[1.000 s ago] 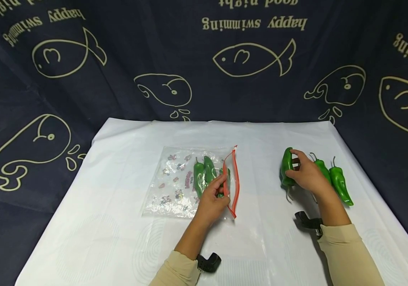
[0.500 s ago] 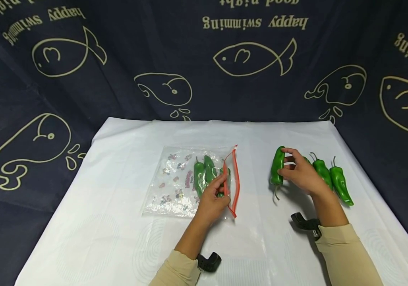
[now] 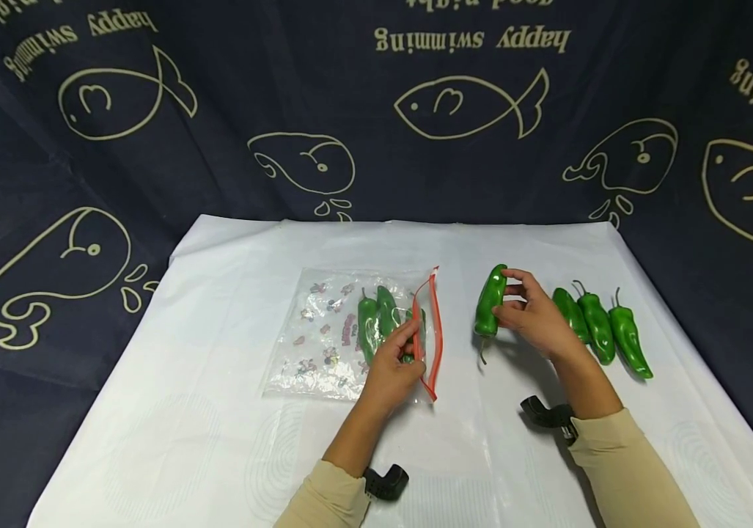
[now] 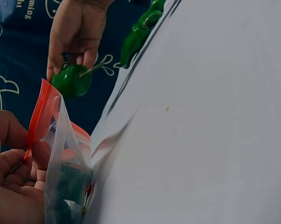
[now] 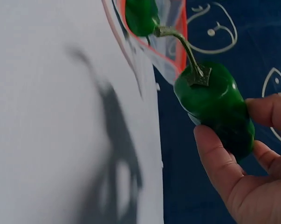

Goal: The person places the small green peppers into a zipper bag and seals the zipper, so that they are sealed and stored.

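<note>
My left hand (image 3: 394,370) pinches the red-edged mouth of a clear zip bag (image 3: 313,352) lying on the table, and the mouth gapes toward the right. Inside the bag lie several green peppers (image 3: 367,326). My right hand (image 3: 534,315) holds another green pepper (image 3: 491,301) between thumb and fingers, stem pointing down toward me, to the right of the bag mouth. In the right wrist view that pepper (image 5: 217,105) hangs above the table, its shadow cast on the cloth. The left wrist view shows the bag's red zip edge (image 4: 40,112) held up by my left fingers.
To the right of my right hand, 3 green peppers (image 3: 595,326) lie side by side. A white cloth (image 3: 171,440) covers the table. Behind it hangs a dark blue curtain (image 3: 363,176) with fish drawings. Each wrist carries a black camera mount (image 3: 386,482).
My right hand has carried the pepper leftward from beside the other peppers toward the bag mouth. The left hand and the bag have stayed in place.
</note>
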{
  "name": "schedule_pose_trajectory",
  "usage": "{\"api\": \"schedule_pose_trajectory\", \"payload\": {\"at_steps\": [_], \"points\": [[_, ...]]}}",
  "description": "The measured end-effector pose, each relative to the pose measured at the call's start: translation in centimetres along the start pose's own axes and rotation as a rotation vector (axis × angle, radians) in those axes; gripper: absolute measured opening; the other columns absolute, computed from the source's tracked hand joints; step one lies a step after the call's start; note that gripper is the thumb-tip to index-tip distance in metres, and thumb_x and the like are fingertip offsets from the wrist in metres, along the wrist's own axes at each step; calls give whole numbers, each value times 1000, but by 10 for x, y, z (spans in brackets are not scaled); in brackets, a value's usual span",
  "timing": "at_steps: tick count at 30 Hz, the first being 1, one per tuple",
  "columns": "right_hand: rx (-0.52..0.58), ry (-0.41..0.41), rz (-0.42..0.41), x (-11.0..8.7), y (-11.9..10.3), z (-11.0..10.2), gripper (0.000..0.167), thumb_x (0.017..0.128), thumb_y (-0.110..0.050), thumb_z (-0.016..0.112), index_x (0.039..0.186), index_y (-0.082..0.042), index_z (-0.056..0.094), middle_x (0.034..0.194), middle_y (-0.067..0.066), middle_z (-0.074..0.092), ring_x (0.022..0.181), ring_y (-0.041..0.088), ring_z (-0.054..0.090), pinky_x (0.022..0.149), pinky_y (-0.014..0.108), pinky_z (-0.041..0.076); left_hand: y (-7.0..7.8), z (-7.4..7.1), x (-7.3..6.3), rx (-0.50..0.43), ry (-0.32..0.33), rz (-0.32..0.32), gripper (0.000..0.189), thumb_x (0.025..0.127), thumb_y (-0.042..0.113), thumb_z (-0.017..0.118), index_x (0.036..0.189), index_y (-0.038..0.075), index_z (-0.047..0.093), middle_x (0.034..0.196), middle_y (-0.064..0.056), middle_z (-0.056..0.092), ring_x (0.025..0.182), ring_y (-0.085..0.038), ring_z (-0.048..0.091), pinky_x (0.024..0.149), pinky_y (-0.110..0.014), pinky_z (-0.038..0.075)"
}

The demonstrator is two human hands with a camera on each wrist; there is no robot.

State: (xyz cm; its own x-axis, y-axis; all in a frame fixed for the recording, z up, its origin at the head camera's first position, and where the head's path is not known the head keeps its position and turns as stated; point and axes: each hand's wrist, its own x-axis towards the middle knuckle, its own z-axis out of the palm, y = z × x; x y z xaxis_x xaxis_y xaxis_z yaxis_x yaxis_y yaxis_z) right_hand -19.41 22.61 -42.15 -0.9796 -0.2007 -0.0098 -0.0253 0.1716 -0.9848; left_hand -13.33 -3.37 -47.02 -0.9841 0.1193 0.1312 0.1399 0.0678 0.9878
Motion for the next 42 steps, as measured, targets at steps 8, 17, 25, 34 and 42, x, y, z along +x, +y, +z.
{"api": "schedule_pose_trajectory", "payload": {"at_steps": [8,17,25,34,42], "points": [[-7,19,5,5,-4,24,74,91,6,57,153,-8,20,133,27,37,97,14,57,80,36,57,7,-1,-2,-19,2,3,71,72,-15,57,141,0,54,145,-14,49,98,-23,59,74,-18,47],[8,10,-31,10,0,51,71,90,8,58,151,-7,24,131,26,42,96,12,61,76,27,57,42,-5,-11,-26,-26,-33,68,73,-16,55,140,-7,50,146,-21,46,104,-35,58,71,-14,46],[29,-31,-28,12,1,67,70,91,6,58,151,-8,25,132,26,42,98,17,61,78,29,56,43,-5,-12,0,-23,-27,67,74,-16,55,140,-7,51,143,-21,48,104,-37,59,75,-18,47],[19,-5,-29,14,1,71,70,92,3,60,151,-10,25,133,24,44,100,16,62,81,35,57,39,-4,-11,-26,-23,-36,68,73,-16,55,140,-6,51,145,-19,48,105,-37,59,72,-15,46],[-11,-70,-11,12,6,74,68,92,4,59,151,-7,26,132,26,43,101,24,61,82,38,57,41,-3,-11,-57,-22,-23,68,73,-18,54,140,-8,49,146,-22,46,107,-45,58,73,-15,47]]}}
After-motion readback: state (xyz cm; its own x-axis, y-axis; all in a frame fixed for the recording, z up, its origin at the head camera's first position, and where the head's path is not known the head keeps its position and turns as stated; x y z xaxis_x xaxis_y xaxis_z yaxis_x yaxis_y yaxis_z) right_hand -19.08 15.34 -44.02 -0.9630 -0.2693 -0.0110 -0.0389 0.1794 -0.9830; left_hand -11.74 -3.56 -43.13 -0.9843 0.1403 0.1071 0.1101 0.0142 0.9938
